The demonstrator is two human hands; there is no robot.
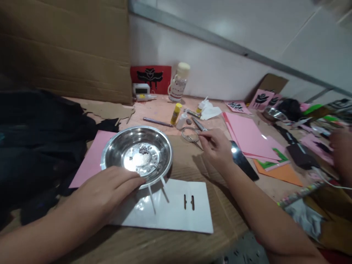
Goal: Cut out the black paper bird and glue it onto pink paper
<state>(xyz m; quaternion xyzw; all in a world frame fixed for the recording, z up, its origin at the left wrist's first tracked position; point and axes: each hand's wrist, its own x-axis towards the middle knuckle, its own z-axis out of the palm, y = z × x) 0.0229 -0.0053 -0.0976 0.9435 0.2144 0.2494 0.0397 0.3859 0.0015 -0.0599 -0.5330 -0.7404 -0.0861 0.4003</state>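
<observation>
A white card (199, 220) with two thin slots lies close by, on brown cardboard (225, 216). Two thin white sticks (151, 199) lie over the card and reach the near edge of a shiny metal bowl (165, 145). The left hand (118, 187) rests its fingers on that near edge; its thumb is hidden, so I can't tell if it grips. The bowl sits partly over the card and partly over pink paper (86, 157). Small dark bits (143, 150) lie inside it.

The right hand (216, 146) has its finger and thumb close together, next to a pointy gray tool (199, 124) and a thin ring (182, 137). I can't tell if it holds either one. A black phone (246, 163) lies beside its wrist.

Farther back are a purple pencil (158, 121), a little white bottle (182, 120) and a yellow glue stick (176, 114). By the wall stand a jug (178, 86) with a cream lid and a red card (166, 79) with a black picture.
</observation>
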